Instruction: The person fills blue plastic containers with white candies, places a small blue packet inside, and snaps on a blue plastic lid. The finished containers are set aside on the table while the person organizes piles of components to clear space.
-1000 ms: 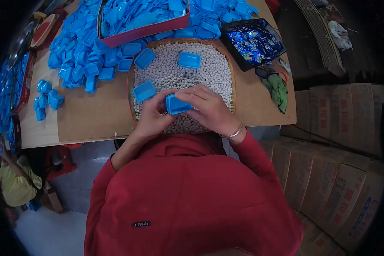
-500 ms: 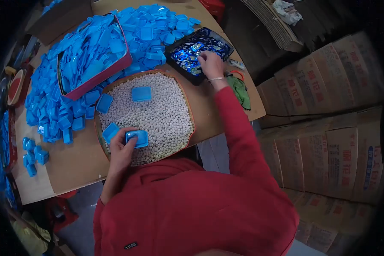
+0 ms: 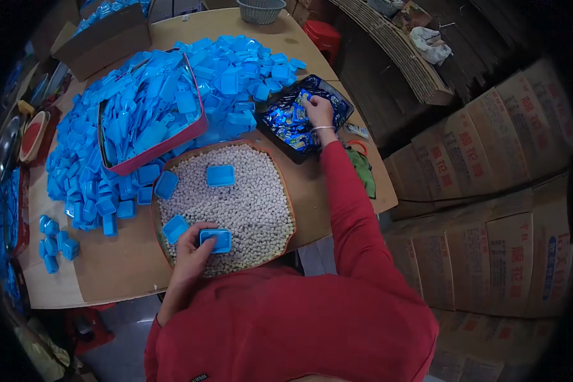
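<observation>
Holding small blue box (image 3: 216, 240) in left hand (image 3: 193, 253), over tray of white pellets (image 3: 261, 204).
Right hand (image 3: 318, 111) in sachet tray (image 3: 337, 97), grip unclear. Box looks light, rigid, smooth; pinch by rim edges.

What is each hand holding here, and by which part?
Left hand holds a small blue box by its near edge. Right hand is in the black tray of blue packets; its grip cannot be told.

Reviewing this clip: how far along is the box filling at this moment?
Done: nothing clearly finished; whether the heaped blue boxes are filled cannot be told. In hand: the left hand holds one small blue box over the tray of white pellets, while the right hand reaches into the black tray of blue foil packets. Left: three more boxes lie on the pellets.
</observation>
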A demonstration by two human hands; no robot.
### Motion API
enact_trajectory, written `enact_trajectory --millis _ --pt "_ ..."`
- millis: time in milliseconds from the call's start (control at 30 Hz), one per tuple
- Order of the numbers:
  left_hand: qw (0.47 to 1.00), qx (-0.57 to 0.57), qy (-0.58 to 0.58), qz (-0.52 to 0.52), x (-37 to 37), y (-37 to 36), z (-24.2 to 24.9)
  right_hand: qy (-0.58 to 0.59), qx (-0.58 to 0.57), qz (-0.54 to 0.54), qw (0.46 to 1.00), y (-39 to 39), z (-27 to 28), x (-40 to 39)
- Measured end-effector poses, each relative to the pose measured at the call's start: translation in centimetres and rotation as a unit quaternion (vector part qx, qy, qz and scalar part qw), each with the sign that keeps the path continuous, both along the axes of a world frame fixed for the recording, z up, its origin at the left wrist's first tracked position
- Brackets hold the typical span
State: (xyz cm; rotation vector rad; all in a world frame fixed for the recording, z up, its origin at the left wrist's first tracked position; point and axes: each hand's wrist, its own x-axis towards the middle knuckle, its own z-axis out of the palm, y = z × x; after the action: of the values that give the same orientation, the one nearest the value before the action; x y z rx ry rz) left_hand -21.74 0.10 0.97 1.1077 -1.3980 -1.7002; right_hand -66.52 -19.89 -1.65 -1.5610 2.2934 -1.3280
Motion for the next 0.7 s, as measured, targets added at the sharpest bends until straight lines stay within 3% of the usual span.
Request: enact_trajectory --millis 33,100,133,200,233,300,333,400,433,500,600,700 --pt "1.0 0.01 0.007 0.0 -0.1 0.0 0.1 -0.019 -0.016 0.028 0.999 1.4 1.2 0.5" --pt "0.999 0.034 0.016 0.0 -0.1 -0.1 0.4 -0.194 -0.041 0.099 0.975 3.7 2.7 1.2" --pt "0.999 0.027 0.034 -0.009 0.1 -0.3 -0.1 -0.322 -0.038 0.117 0.939 5.1 3.5 2.2" --pt "0.999 0.03 0.015 0.003 -0.2 -0.2 0.8 -0.442 -0.025 0.194 0.875 8.9 6.1 7.0" --pt "0.996 0.087 0.007 0.032 -0.4 0.0 1.4 -0.453 0.023 0.233 0.86 10.6 6.3 9.4" --pt "1.0 0.013 0.0 0.023 -0.1 -0.3 0.4 -0.375 0.16 0.279 0.869 13.4 5.6 13.7" --pt "0.998 0.051 0.031 0.03 -0.1 -0.2 0.4 -0.385 0.15 0.292 0.863 14.7 5.0 15.4" --pt "0.998 0.05 0.036 0.028 0.0 -0.4 0.6 -0.225 0.048 0.267 0.936 15.2 2.6 15.9" --pt "0.998 0.049 0.039 0.029 0.1 -0.4 0.7 -0.198 0.029 0.263 0.944 15.5 3.7 16.2" --pt "0.995 0.064 0.074 0.031 0.0 -0.2 1.0 -0.253 0.077 0.27 0.926 16.7 6.1 16.9" --pt "0.995 0.045 0.087 0.033 0.1 -0.4 0.6 -0.434 0.08 0.28 0.853 19.8 7.8 22.2" --pt "0.991 0.009 0.115 0.072 0.0 -0.1 0.6 -0.431 0.13 0.289 0.845 21.2 6.8 25.2"
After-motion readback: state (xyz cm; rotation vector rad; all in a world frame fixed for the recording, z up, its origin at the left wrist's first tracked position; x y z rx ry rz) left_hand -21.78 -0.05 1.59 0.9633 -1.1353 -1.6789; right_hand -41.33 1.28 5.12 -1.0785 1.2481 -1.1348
